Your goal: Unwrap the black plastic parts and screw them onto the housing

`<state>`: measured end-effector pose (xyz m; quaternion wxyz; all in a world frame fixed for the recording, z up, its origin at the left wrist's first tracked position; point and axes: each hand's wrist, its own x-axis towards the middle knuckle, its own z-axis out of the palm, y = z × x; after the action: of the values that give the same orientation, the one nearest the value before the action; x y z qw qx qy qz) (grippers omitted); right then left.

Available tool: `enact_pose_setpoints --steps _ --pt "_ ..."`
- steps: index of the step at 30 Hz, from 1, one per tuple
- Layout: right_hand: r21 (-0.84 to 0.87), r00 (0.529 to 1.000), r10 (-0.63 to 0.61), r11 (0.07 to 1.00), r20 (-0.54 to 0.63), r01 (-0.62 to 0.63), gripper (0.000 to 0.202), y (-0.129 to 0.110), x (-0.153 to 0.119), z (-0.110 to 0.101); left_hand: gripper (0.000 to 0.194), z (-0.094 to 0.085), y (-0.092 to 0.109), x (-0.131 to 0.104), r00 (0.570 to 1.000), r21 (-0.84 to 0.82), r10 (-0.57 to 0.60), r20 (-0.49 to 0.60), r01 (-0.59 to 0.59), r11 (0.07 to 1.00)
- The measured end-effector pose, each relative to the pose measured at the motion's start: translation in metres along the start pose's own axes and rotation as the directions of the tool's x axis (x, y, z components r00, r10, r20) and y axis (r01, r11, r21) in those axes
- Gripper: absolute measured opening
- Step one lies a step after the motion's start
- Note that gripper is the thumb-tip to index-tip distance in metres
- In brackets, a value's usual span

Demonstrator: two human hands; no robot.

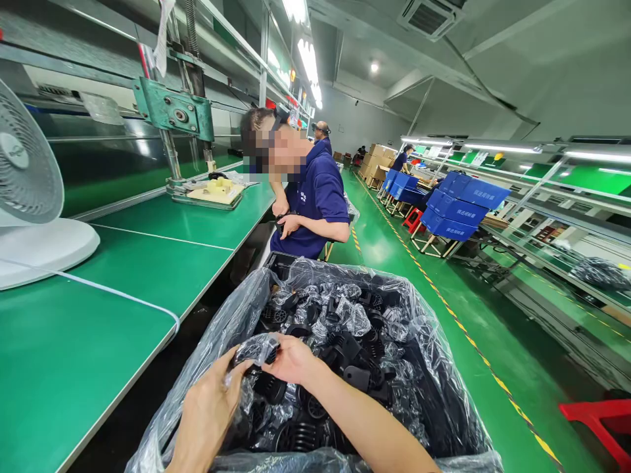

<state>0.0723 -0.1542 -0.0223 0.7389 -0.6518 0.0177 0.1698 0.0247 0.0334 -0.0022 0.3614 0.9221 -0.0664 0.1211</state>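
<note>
Between my two hands is a black plastic part in a clear bag [252,349], held above the near left side of a large crate. My left hand [210,397] grips its left end with thumb and fingers. At its right end my right hand [290,358] pinches the bag and part, the fingertips partly hidden. Below them, the crate's clear plastic liner [197,368] surrounds many black plastic parts [357,378], some loose and some in clear bags. Ribbed, round pieces show among them.
To the left runs a green workbench [148,263] with a white fan [29,164] and a green press [175,112]. A co-worker in a dark blue shirt [315,197] sits beyond the crate. Blue bins [453,210] and a red stool [599,420] stand right.
</note>
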Motion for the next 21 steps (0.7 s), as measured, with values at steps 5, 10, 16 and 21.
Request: enact_pose_setpoints --steps 5,10,16,21 --pt "-0.206 0.961 0.215 0.962 0.173 -0.178 0.021 0.014 -0.002 0.006 0.047 -0.004 0.005 -0.002 0.995 -0.007 -0.029 -0.091 0.028 1.000" --pt "-0.563 0.917 0.290 0.821 0.272 -0.093 0.018 0.020 -0.011 0.010 0.037 -0.014 0.017 0.001 0.992 0.031 -0.025 -0.120 0.029 0.999" --pt "-0.765 0.916 0.254 0.639 0.309 0.081 0.039 0.019 -0.022 0.027 0.024 -0.028 0.036 0.002 0.927 0.057 -0.043 -0.373 0.069 0.996" --pt "-0.696 0.923 0.171 0.706 0.344 0.129 0.022 0.023 -0.029 0.018 0.031 -0.040 0.048 -0.004 0.827 0.007 -0.001 -0.563 0.006 1.000"
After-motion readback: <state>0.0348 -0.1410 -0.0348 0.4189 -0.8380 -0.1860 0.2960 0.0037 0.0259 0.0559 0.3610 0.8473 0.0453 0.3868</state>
